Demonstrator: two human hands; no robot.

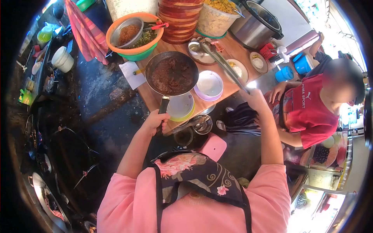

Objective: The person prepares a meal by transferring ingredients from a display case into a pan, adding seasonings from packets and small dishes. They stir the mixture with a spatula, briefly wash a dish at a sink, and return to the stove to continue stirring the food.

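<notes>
You're in a kitchen: cooked dark food fills the frying pan (pixel 173 77) above your wooden table (pixel 241 50), white plates (pixel 210 86) sit stacked beside it, and a steel cooker (pixel 248 25) and a tub of food (pixel 213 24) stand along the far side.

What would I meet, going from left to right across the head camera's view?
White bucket, striped cloth, orange bowl, pan, tongs, right hand, red shirt.
</notes>
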